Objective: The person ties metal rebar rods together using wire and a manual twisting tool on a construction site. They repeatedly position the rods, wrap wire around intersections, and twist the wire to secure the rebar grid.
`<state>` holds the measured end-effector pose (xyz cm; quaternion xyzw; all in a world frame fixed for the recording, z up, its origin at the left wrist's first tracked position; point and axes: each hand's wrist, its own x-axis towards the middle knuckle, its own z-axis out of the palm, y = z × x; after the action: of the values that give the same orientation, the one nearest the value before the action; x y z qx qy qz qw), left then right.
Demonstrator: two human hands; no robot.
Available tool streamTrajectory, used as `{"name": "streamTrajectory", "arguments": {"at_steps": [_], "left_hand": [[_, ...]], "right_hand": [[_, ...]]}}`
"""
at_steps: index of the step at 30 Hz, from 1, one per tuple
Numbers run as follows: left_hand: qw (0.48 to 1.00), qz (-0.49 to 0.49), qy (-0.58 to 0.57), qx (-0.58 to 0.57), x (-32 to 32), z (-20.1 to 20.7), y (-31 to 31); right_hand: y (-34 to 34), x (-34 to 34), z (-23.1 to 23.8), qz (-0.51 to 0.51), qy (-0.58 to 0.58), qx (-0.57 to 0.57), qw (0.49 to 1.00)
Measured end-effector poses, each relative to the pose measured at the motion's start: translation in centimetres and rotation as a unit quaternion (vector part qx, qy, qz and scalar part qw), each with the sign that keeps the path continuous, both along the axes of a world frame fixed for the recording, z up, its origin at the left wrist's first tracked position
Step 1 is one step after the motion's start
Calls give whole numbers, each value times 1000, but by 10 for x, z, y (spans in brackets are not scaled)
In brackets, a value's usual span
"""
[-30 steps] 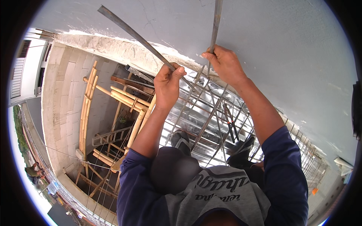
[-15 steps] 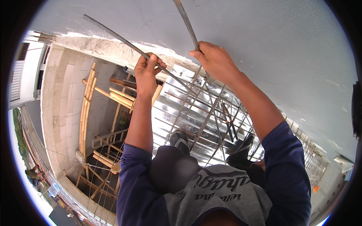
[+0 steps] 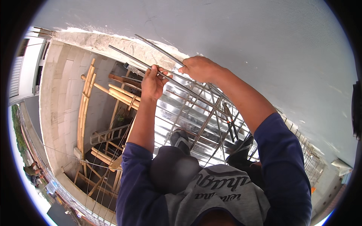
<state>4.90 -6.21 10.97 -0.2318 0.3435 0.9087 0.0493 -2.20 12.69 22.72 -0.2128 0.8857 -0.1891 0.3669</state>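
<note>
My left hand [image 3: 154, 83] pinches a thin steel reinforcing bar [image 3: 128, 55] between thumb and fingers, its other fingers partly spread. That bar slants from the upper left down over the rebar grid [image 3: 205, 126]. To its right, my right hand [image 3: 201, 69] is wrapped round a second reinforcing bar [image 3: 160, 49], whose free end points up and left, roughly parallel to the first. The lower part of this second bar runs down behind my right hand toward the grid, where it is hard to separate from the other bars. Shiny corrugated metal decking [image 3: 177, 121] lies under the grid.
A smooth grey wall [image 3: 264, 41] rises close ahead and to the right. A long-handled tool with dark handles [image 3: 230, 122] lies on the grid near my shoes [image 3: 180, 138]. On the left, bamboo scaffolding [image 3: 86, 105] and a ladder [image 3: 109, 134] stand in a deep opening beside a block wall [image 3: 62, 113].
My right hand has moved down and left, swinging its bar from steep to a leftward slant. My left hand has shifted slightly right and down with its bar.
</note>
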Motion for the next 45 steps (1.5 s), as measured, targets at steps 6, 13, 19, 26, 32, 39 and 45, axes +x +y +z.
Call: {"name": "streamTrajectory", "arguments": {"at_steps": [6,13,19,26,32,39,45], "left_hand": [[992,-73,-104,20,65,-49,60],[984,-65,-159,40,87,-77,58],[970,-103,-220,9,93,-90,54],[970,-166,-175,8,101,-92,64],[975,-132,-175,25,89,-65,64],[983,-123,-127,41,75,-42,56],[992,-110,-47,-34,46,15,49]], "right_hand": [[9,36,-92,-20,-9,-41,999],[11,108,-162,-119,6,-80,990],[7,136,-173,-197,-11,-119,973],[63,169,-163,-182,-132,-104,969],[84,194,-161,-314,-294,-208,879],[75,177,-125,-309,-245,-218,892],[67,141,-79,-268,-201,-222,916]]}}
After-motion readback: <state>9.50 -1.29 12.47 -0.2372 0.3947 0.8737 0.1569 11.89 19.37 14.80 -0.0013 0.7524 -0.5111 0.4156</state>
